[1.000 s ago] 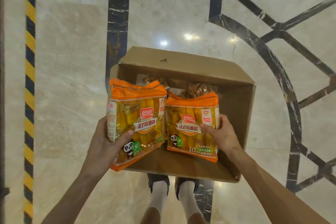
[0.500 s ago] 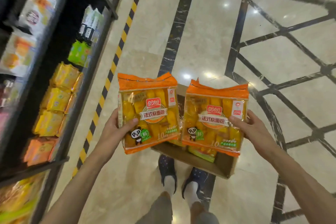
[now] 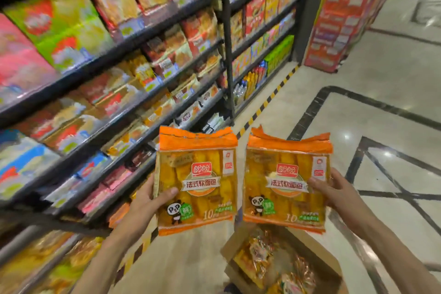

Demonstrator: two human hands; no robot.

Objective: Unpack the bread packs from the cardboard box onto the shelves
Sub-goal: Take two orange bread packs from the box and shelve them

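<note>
glossy clear-and-orange plastic bread packs [image 3: 196, 181], crinkly at top seals, matt brown cardboard box [image 3: 333, 261], dark matt metal shelves [image 3: 226, 38], polished glossy marble-look floor [image 3: 372, 112]

A pale polished marble floor [image 3: 358, 112] with dark inlaid lines carries an open brown cardboard box [image 3: 317, 255] at the lower edge, with more wrapped bread packs [image 3: 260, 258] lying inside. A yellow-and-black striped strip [image 3: 269, 98] runs along the floor beside the tall dark metal shelves [image 3: 133, 38] on the left. Their tiers hold rows of blurred colourful snack packets [image 3: 59, 24], standing upright behind small price tags.
</note>
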